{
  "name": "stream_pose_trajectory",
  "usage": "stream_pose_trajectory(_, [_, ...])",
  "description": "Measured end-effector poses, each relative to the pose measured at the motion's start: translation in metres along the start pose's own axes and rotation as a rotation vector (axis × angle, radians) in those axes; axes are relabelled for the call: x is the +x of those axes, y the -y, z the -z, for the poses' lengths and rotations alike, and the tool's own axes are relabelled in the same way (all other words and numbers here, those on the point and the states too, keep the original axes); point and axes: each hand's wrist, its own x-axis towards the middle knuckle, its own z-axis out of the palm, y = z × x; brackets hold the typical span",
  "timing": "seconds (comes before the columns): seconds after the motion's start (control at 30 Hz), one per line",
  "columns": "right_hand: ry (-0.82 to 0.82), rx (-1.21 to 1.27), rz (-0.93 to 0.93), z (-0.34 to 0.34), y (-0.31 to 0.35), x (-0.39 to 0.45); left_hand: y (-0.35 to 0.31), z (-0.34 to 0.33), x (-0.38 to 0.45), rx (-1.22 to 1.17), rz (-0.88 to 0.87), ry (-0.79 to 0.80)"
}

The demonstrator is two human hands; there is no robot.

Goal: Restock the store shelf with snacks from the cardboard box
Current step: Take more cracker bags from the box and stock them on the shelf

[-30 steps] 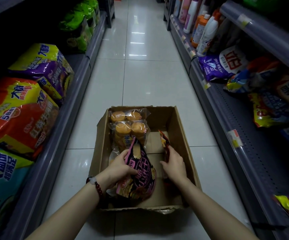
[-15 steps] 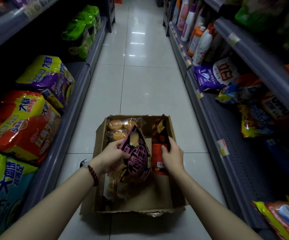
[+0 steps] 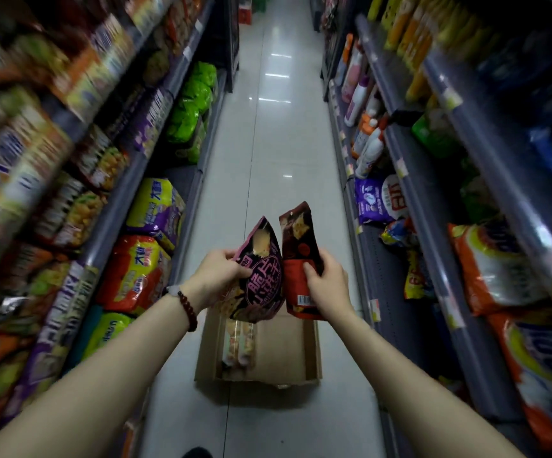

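My left hand grips a pink-and-black snack bag by its upper left edge. My right hand holds a red-and-black snack bag upright beside it. Both bags hang side by side above the open cardboard box on the aisle floor. Inside the box a clear pack of snacks lies along its left side. A beaded bracelet circles my left wrist.
Shelves line both sides of the narrow aisle. The left shelves carry large noodle multipacks and green bags. The right shelves hold detergent bottles and orange bags. White tiled floor runs ahead.
Both hands lifted the two snack bags out of the box and up to chest height. The view rose from the box toward the aisle and higher shelves.
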Motion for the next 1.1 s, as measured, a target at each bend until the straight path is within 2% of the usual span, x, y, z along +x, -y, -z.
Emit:
stream_pose_trajectory(0.37, [0.048,0.084,0.171,0.092,0.283,-0.022,-0.242,0.102,-0.169,0.14,-0.191,-0.139])
stream_pose_trajectory(0.47, [0.005,0.065,0.237,0.108,0.345,-0.02,-0.296,0.125,-0.203,0.247,-0.26,-0.159])
stream_pose_trajectory(0.6, [-0.055,0.08,0.316,0.128,0.42,-0.021,-0.353,0.155,-0.241,0.399,-0.402,-0.286])
stream_pose_trajectory(0.7, [-0.062,0.119,0.363,0.141,0.457,-0.027,-0.384,0.169,-0.265,0.484,-0.483,-0.359])
stream_pose_trajectory(0.83, [-0.051,0.191,0.408,0.158,0.487,-0.03,-0.412,0.175,-0.294,0.402,-0.558,-0.414])
stream_pose_trajectory(1.1, [0.05,0.272,0.503,0.188,0.514,-0.022,-0.43,0.167,-0.335,0.23,-0.5,-0.269])
